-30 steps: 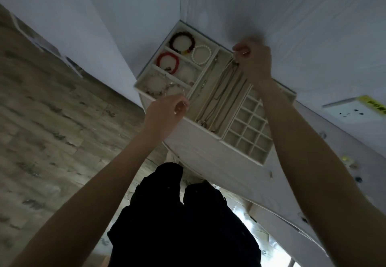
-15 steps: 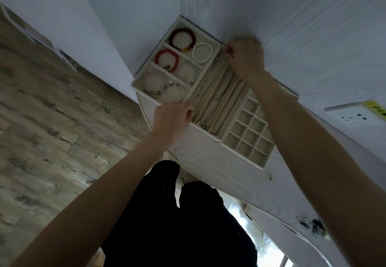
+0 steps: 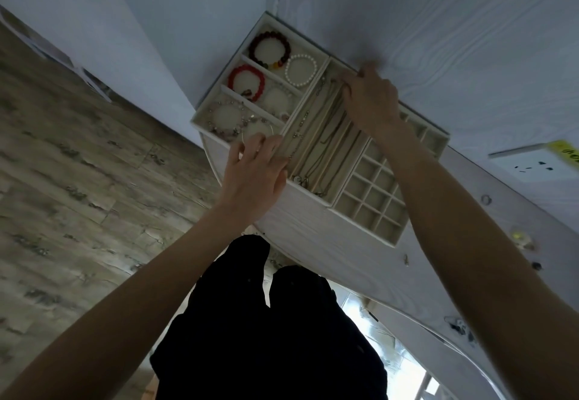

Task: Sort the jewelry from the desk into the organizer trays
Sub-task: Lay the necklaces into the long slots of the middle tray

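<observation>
Three beige organizer trays sit side by side on the white desk (image 3: 313,243). The bracelet tray (image 3: 200,119) holds a dark beaded bracelet (image 3: 254,43), a pearl bracelet (image 3: 300,70), a red bracelet (image 3: 246,81) and several paler ones. The necklace tray (image 3: 326,200) has several thin chains (image 3: 329,130) lying lengthwise. The grid tray (image 3: 376,199) shows bare compartments. My left hand (image 3: 253,174) hovers with spread fingers over the near end of the necklace tray. My right hand (image 3: 371,99) is at the far end, its fingers curled on a chain's end.
Loose small jewelry lies on the desk to the right: a ring (image 3: 485,199), a yellow piece (image 3: 517,236), a small pendant (image 3: 406,258) and a dark cluster (image 3: 460,327). A wall socket (image 3: 532,161) is beyond. Wooden floor (image 3: 78,180) lies left; my dark trousers (image 3: 266,337) are below.
My left hand slid right along the tray's near edge and opened its fingers, letting go of the chain's near end. My right hand sank lower onto the tray's far end.
</observation>
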Available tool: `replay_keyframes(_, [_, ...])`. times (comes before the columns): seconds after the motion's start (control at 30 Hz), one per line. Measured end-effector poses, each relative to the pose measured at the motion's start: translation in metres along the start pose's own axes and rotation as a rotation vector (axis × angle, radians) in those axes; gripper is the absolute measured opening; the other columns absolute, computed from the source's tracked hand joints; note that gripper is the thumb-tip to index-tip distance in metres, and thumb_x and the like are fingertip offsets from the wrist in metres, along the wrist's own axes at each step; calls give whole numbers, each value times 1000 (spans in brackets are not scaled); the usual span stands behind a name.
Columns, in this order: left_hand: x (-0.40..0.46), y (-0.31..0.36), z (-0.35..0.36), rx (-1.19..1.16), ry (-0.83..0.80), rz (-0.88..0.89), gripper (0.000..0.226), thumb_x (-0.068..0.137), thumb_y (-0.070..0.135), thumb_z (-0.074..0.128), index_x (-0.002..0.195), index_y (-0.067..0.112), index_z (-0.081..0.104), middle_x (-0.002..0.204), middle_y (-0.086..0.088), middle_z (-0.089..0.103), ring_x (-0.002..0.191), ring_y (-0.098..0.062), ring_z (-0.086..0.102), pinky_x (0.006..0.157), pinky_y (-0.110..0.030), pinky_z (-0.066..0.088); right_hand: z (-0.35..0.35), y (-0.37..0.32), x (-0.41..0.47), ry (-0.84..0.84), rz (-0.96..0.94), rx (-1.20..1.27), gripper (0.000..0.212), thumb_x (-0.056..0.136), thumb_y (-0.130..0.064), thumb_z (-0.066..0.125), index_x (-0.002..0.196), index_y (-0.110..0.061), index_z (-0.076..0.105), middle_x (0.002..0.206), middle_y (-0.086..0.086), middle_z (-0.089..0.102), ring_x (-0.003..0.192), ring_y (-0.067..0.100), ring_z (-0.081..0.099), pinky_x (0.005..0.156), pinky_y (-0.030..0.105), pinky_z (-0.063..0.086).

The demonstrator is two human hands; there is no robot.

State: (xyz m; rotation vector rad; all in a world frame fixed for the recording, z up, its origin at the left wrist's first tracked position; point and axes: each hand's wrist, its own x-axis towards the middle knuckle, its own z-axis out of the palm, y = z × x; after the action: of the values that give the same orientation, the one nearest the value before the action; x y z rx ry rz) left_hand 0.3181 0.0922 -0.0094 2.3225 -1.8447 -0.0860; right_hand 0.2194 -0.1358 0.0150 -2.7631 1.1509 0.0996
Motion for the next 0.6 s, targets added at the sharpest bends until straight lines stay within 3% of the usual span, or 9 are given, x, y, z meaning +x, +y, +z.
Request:
replay_keyframes(0.1, [-3,3,-1,-11,-23,-12,21,85,31,54,84,19,70,133,-2,52,119,-23,37,93,-41,23,3,0,8,-49,-19,-13,37,101,-16,32,133,-20,51,127,21,46,94,36,57,77,34,43])
replay_keyframes(0.3, [-4,2,0,-17,-7,-6,18,85,30,58,78,20,72,134,0,52,124,-22,37,98,-44,19,5,-3,16,-108,-11,-133,42,98,-10,37,136,-21,47,125,24,45,96,38,56,75,36,42])
replay_keyframes(0.47, [-5,2,1,11,-8,1,36,88,36,41,78,18,71,135,0,52,124,-21,39,101,-46,17,7,-4,14,-55,34,-205,35,95,-6,38,125,-12,57,122,23,49,87,34,59,64,32,33])
replay_keyframes(0.6, [-6,3,2,21,5,3,38,88,37,38,85,18,71,134,0,52,124,-21,40,104,-48,15,4,-8,12,-88,-38,-133,37,98,-10,37,130,-16,54,127,23,46,88,36,58,66,34,38])
